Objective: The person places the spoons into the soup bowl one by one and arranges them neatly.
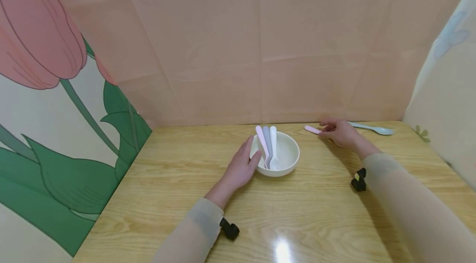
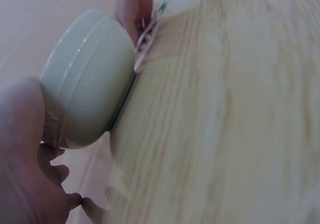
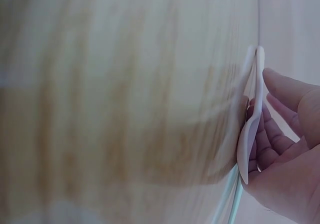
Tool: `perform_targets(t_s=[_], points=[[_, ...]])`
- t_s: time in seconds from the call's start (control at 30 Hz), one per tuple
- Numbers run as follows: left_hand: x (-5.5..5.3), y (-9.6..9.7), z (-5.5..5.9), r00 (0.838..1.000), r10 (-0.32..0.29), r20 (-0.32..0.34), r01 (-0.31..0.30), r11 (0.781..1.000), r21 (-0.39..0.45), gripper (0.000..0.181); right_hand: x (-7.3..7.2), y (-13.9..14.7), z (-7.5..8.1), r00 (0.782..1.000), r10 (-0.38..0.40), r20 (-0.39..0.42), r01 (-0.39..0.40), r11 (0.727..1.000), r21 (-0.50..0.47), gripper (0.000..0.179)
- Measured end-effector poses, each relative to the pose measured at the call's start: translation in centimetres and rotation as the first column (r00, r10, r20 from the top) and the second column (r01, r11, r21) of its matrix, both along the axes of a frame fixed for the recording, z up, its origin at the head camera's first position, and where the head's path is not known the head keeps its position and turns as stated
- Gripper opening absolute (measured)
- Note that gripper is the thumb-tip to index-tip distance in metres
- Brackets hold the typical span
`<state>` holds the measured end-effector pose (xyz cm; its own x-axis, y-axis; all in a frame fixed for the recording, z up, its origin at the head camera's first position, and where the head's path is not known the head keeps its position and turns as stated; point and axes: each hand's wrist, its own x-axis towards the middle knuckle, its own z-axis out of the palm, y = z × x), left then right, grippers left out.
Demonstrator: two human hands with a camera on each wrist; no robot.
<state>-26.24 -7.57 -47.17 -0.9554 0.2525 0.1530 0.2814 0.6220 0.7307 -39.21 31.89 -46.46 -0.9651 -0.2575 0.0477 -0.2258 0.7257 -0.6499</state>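
A white bowl [image 1: 288, 147] sits on the wooden table, with a pink spoon [image 1: 261, 139], a grey spoon [image 1: 267, 137] and a white spoon [image 1: 273, 141] leaning in it, handles up. My left hand [image 1: 239, 164] holds the bowl by its left side, thumb at the rim, other fingers along the outer wall [image 2: 90, 84]. At the back right, my right hand [image 1: 340, 133] pinches another pink spoon [image 1: 311, 129] low at the tabletop. In the right wrist view, this pink spoon [image 3: 253, 119] stands between the thumb and the fingers.
A light blue spoon [image 1: 383, 131] lies behind and to the right of my right hand, near the table's back edge. A pinkish cloth wall [image 1: 260, 69] rises directly behind the table [image 1: 167, 180]. Printed tulip panels [image 1: 67, 164] stand on the left; a pale wall [image 1: 453, 110] is on the right.
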Motion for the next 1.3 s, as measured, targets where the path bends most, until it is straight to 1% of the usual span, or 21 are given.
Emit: perform_targets(t_s=[0.23,0.37,0.57,0.83,0.97,1.07,1.23,1.3], points=[[-0.1,0.0,-0.1,1.000,0.003,0.002,-0.003,1.000,-0.005,0.073,0.2,-0.2,0.0,0.999,-0.004,0.033,0.004,1.000,0.000,0.050],[-0.1,0.1,-0.1,1.000,0.005,0.006,-0.005,1.000,0.002,0.072,0.2,-0.3,0.0,0.999,0.005,0.037,-0.005,1.000,0.009,0.050],[-0.1,0.1,-0.2,1.000,0.005,0.005,-0.005,1.000,0.009,0.072,0.2,-0.3,0.0,0.999,0.010,0.033,-0.011,1.000,0.022,0.051],[0.0,0.1,0.0,1.000,0.002,-0.003,-0.002,1.000,0.007,0.071,0.5,-0.4,0.4,0.999,0.029,0.013,-0.030,0.998,0.048,0.051],[0.1,0.1,0.0,1.000,0.004,0.001,-0.004,1.000,0.009,0.072,0.9,-0.5,0.6,0.998,0.031,0.049,-0.033,0.998,0.043,0.054],[0.1,0.1,0.0,1.000,0.004,0.002,-0.004,1.000,0.008,0.072,1.1,-0.5,0.7,0.996,0.034,0.082,-0.037,0.999,0.025,0.060],[0.2,0.1,0.0,1.000,0.003,-0.008,-0.003,1.000,0.009,0.072,1.4,-0.5,0.7,0.994,0.015,0.113,-0.014,1.000,-0.009,0.071],[0.3,0.0,0.1,1.000,0.003,-0.011,-0.002,1.000,0.012,0.072,1.6,-0.6,0.7,0.992,0.003,0.123,0.002,0.999,-0.037,0.073]])
